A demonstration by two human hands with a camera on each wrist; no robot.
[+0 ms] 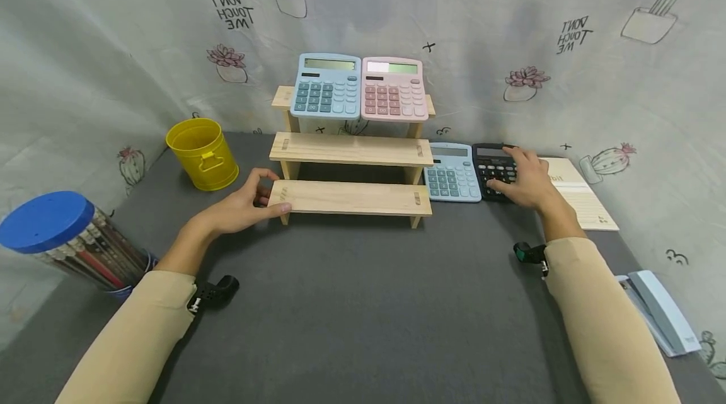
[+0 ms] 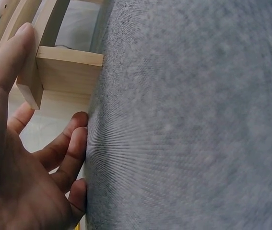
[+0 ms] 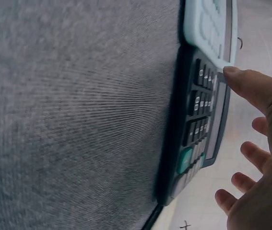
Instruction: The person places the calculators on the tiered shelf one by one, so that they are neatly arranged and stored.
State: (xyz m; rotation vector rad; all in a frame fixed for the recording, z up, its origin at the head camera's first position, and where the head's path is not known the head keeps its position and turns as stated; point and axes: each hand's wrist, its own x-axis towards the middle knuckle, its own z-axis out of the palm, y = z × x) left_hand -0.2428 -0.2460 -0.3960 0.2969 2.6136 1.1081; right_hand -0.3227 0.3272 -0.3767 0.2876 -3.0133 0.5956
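Observation:
A three-tier wooden stand (image 1: pixel 351 197) stands at the middle of the table. My left hand (image 1: pixel 241 205) grips the left end of its lowest board, thumb on top and index finger at the far edge in the left wrist view. The other fingers touch the grey cloth. A blue calculator (image 1: pixel 324 86) and a pink calculator (image 1: pixel 394 90) lean side by side on the top tier. Right of the stand lie a second blue calculator (image 1: pixel 452 174) and a black calculator (image 3: pixel 193 124). My right hand (image 1: pixel 527 180) is over the black one, fingers spread, thumb close above its keys.
A cream notebook (image 1: pixel 584 202) lies right of the black calculator, and a light-blue stapler-like item (image 1: pixel 660 309) near the right edge. On the left stand a yellow bucket (image 1: pixel 204 155) and a blue-lidded jar of pencils (image 1: pixel 85 246). A printed curtain (image 1: pixel 368 7) hangs behind.

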